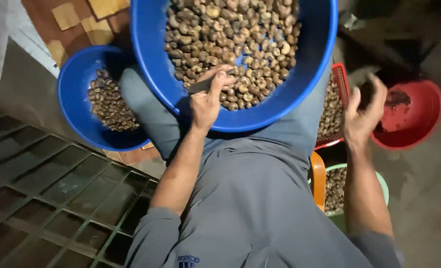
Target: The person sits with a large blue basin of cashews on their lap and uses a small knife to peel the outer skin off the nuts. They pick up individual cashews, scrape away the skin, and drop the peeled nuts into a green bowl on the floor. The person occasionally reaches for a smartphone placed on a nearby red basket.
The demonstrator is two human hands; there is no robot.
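Note:
A big blue basin (310, 74) full of brown nuts (240, 34) rests on my lap. My left hand (205, 101) lies on the nuts at the basin's near side and grips a small grey knife (204, 85), blade pointing left. My right hand (362, 114) is raised off to the right, beside a red bowl (419, 116). It is blurred and pinches a small dark nut (367, 93) between thumb and fingers.
A smaller blue basin (74, 89) with nuts sits at my left knee. At the right stand a red mesh basket (340, 79) of nuts, a green bowl (381, 183) of nuts and an orange rim (318, 178). A dark metal grate (57, 188) covers the lower left.

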